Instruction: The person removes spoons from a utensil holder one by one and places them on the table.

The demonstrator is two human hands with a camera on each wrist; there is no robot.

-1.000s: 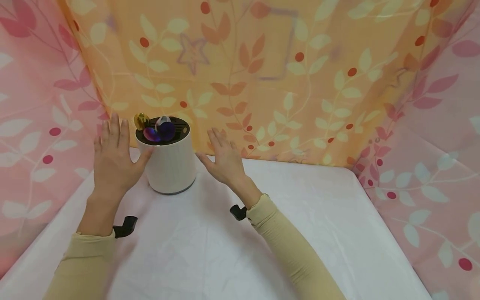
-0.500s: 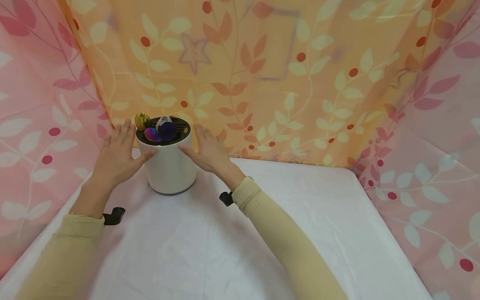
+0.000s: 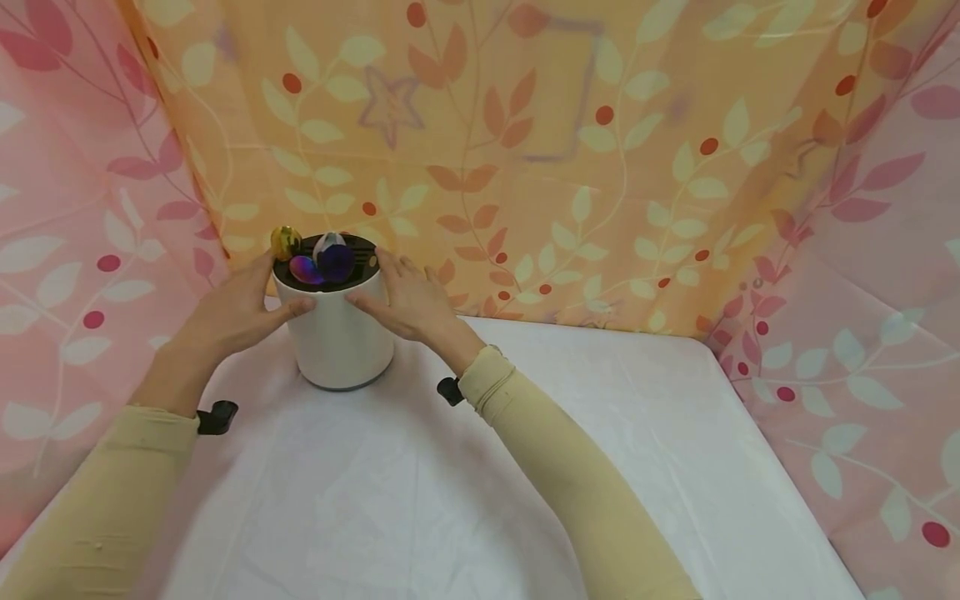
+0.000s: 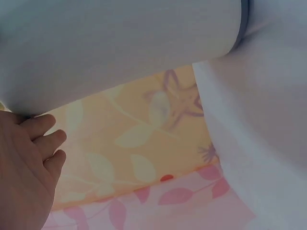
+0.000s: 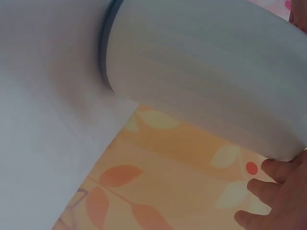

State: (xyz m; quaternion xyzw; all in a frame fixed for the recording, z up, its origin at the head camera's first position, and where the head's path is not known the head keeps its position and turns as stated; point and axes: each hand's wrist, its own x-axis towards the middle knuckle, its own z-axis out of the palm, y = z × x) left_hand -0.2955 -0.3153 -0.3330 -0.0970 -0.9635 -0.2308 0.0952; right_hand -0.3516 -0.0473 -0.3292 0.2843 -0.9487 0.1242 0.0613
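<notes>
A white cylinder (image 3: 341, 337) with a black slotted top (image 3: 363, 250) stands upright on the table. On its top sit shiny ornaments: a gold faceted one (image 3: 286, 242), a purple-blue one (image 3: 304, 269), a dark violet round one (image 3: 337, 263) and a clear one (image 3: 328, 240). My left hand (image 3: 228, 312) holds the cylinder's upper left side, thumb across the front. From the right, my right hand (image 3: 412, 300) grips the upper wall, its thumb also in front. Both wrist views show fingers at the cylinder's upper end; some fingertips are hidden behind it.
A white cloth covers the table (image 3: 360, 492). Behind it hangs an orange leaf-patterned curtain (image 3: 525, 167), with pink patterned curtains at the left (image 3: 67, 208) and right (image 3: 862, 333). The cylinder stands close to the back edge.
Both hands have moved in from either side, from apart with raised fingers to contact with the cylinder's upper wall. The cylinder and ornaments have stayed in place.
</notes>
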